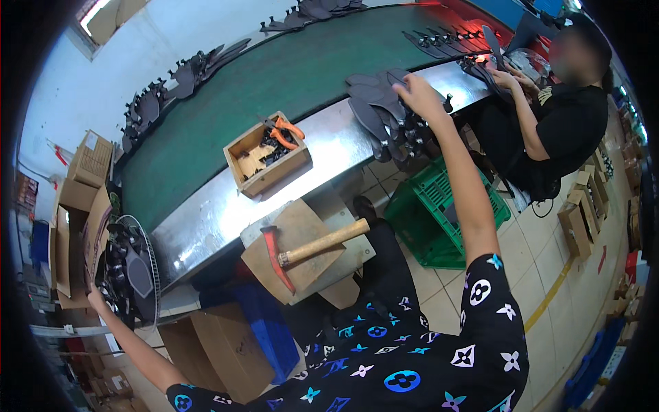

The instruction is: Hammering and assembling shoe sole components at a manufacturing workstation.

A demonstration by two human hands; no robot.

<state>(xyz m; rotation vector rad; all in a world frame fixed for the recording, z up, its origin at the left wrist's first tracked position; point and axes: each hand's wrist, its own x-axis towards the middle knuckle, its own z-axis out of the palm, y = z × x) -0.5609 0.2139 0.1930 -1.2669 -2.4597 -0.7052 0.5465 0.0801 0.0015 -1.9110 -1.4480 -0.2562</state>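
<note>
I view the station from the head camera, with both hands extended well apart.

Right hand [420,97]: positioned at the far side, above the pile of grey sole-shaped pieces [371,118]. The fingers are parted and I see nothing gripped; I cannot tell whether the fingertips contact the topmost piece. The pile rests on the metal worktop [199,225], with black fittings clustered at its near right end.

Left hand [95,298]: positioned at the left, just beside a round basket [155,275] of black and grey parts. The fingers are mostly hidden; I cannot tell how far they are open or whether they hold anything.

Between the hands, an open wooden box [271,180] sits on the worktop, containing small black parts and orange-handled pliers [290,130]. Nearer, a hammer [326,243] lies across a brown board [312,218], its red head to the left.

A green crate [429,240] stands on the floor, below and near the pile. At the far right, a co-worker [573,113] handles similar grey pieces.
</note>
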